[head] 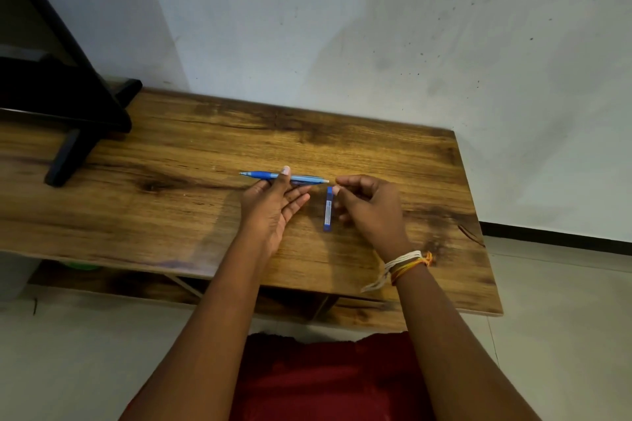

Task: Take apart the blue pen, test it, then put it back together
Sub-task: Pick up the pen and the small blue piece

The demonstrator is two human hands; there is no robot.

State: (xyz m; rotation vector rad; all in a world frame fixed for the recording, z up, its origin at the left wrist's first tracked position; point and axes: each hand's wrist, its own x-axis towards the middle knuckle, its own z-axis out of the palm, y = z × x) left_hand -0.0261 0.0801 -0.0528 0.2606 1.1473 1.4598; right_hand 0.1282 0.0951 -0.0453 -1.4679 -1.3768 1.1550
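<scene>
The blue pen (265, 175) lies across the wooden table (171, 215) with its tip pointing left and a thin white end sticking out on the right. My left hand (273, 205) pinches its middle, forefinger over the barrel and thumb on the near side, with the other fingers straight. A separate short blue pen piece (328, 210) lies on the table just right of that hand, pointing away from me. My right hand (369, 212) has curled fingers, and its thumb and forefinger tips pinch the far end of that piece.
A black stand with a flat foot (68, 154) occupies the table's back left corner. The white wall (376, 27) runs right behind the table. The table's right edge (478, 215) drops to a tiled floor. A shelf sits under the tabletop.
</scene>
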